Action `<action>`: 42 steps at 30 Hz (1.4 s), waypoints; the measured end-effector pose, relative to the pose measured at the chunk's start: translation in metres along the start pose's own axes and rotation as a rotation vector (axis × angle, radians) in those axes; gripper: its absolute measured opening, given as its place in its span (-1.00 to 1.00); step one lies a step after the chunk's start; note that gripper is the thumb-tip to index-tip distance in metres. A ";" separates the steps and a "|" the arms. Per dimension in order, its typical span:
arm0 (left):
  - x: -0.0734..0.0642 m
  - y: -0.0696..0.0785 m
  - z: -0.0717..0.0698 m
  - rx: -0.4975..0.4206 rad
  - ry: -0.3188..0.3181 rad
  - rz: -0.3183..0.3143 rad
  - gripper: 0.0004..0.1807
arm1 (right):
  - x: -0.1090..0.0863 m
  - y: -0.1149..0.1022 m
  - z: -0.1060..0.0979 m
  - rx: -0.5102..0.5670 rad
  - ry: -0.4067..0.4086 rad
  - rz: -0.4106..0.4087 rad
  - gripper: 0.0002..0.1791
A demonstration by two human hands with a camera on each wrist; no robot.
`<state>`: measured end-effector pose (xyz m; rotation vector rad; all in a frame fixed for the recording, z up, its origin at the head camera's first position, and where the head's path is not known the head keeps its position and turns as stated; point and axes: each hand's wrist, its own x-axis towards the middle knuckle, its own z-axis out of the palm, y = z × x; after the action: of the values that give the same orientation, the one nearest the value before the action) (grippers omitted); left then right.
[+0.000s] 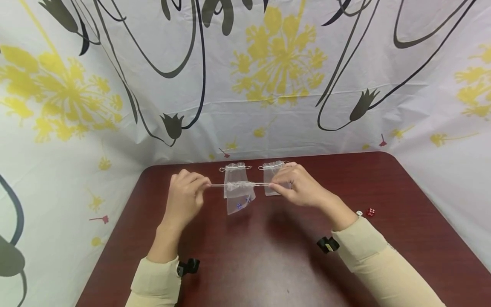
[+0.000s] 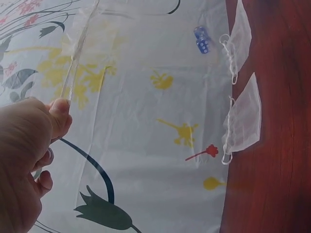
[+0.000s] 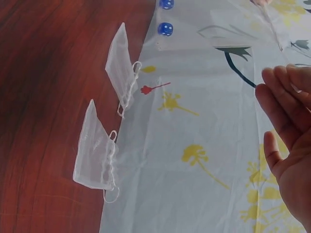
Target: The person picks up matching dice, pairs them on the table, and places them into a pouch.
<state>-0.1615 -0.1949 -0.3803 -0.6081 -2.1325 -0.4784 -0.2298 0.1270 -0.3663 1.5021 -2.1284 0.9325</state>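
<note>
A sheer white drawstring bag (image 1: 233, 200) hangs in the air with its top gathered. Through the mesh show two blue dice (image 3: 165, 29), low in the bag. My left hand (image 1: 186, 194) pinches the cord loops at the bag's left side between thumb and forefinger. On the other side my right hand (image 1: 297, 185) pinches the opposite cord end. Between the hands the drawstring (image 2: 73, 73) runs taut and nearly level. Two similar sheer bags (image 3: 95, 155) lie flat behind it; in the head view the held bag overlaps the left one.
A white die (image 1: 359, 212) and a red die (image 1: 371, 212) lie on the dark red table (image 1: 245, 264), beside the right forearm. A pale cloth (image 1: 215, 85) with yellow and grey flowers hangs behind the table's far edge. Each wrist carries a small black camera (image 1: 327, 244).
</note>
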 end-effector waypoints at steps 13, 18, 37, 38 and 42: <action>-0.004 0.001 -0.006 -0.078 -0.128 -0.151 -0.96 | 0.008 0.005 0.001 0.049 0.052 0.063 -0.89; -0.003 -0.005 -0.011 -0.064 -0.112 -0.156 -0.95 | 0.013 0.005 0.004 0.053 0.032 0.087 -0.88; -0.002 -0.007 -0.010 -0.318 0.004 -0.307 -0.80 | 0.023 0.001 0.007 0.432 0.033 0.312 -0.81; -0.002 -0.009 -0.010 -0.311 0.013 -0.294 -0.79 | 0.022 0.001 0.006 0.455 0.012 0.322 -0.79; -0.002 -0.012 -0.010 -0.250 0.044 -0.242 -0.76 | 0.019 0.005 0.004 0.443 -0.036 0.323 -0.76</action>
<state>-0.1609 -0.2102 -0.3772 -0.4724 -2.1304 -0.8933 -0.2411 0.1120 -0.3587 1.3839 -2.3411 1.5877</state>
